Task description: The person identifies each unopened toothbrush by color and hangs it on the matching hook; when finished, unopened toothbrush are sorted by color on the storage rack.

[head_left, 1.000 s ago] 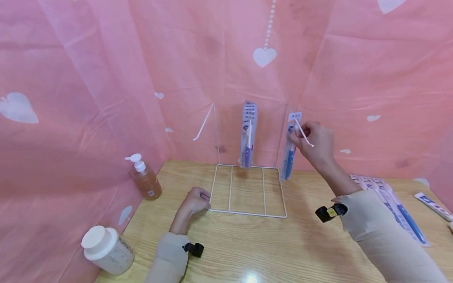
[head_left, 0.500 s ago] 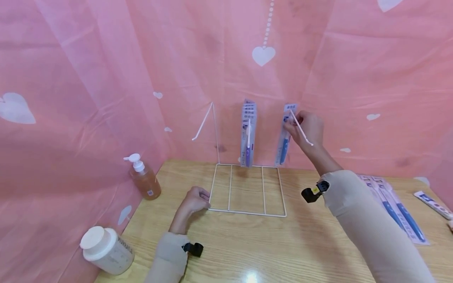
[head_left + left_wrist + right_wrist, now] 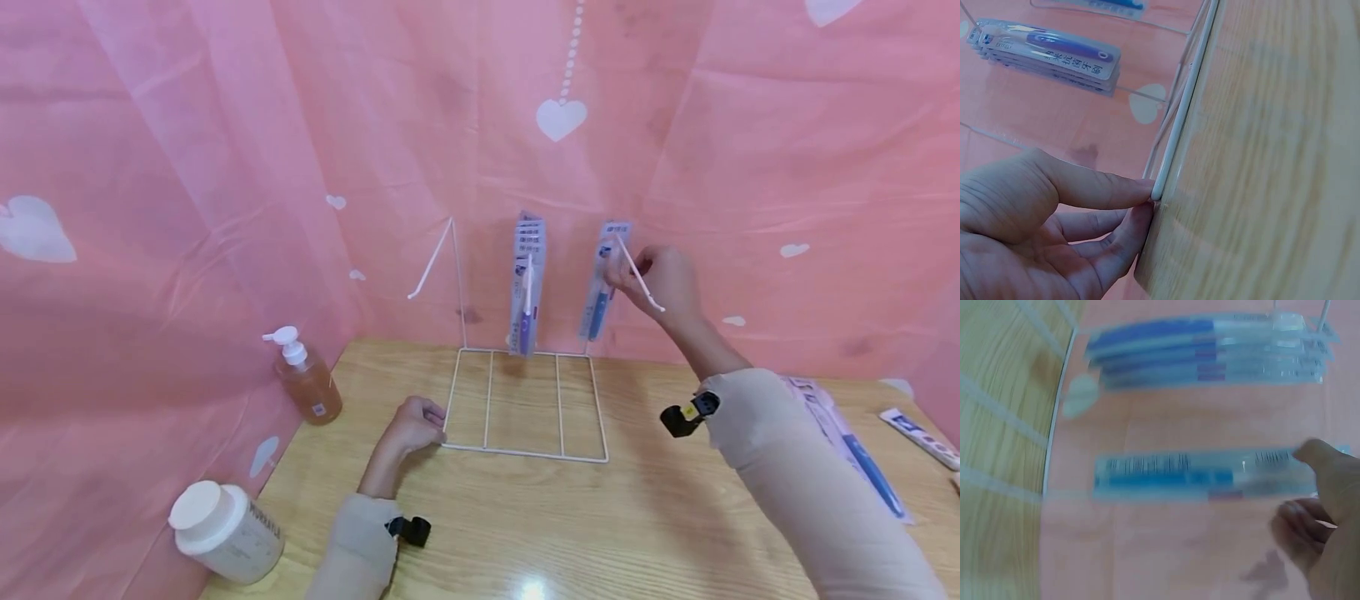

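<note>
L hand [image 3: 412,423] grip pinched on white wire rack [image 3: 1187,100]; R hand [image 3: 666,282] grip pinched on long clear-plastic blue-toothbrush pack [image 3: 599,302]; prob. hanging step, next needs letting go.

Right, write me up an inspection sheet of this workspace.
Surface: wood-grain table, with a glare spot at the bottom of the head view.
Job's things: white wire rack standing on the table; purple toothbrush packs on its middle hook; blue toothbrush pack at its right hook; loose toothbrush packs lying at right, partly hidden by the right sleeve.
Clutter: pump bottle and white jar at left; printed tube-like item at far right.
Hands: left hand pinches the rack's base wire; right hand is at the blue pack's upper part, grip unclear in the blur.
Cables: nothing seen.
Surroundings: pink cloth with pale hearts, behind and at left.
</note>
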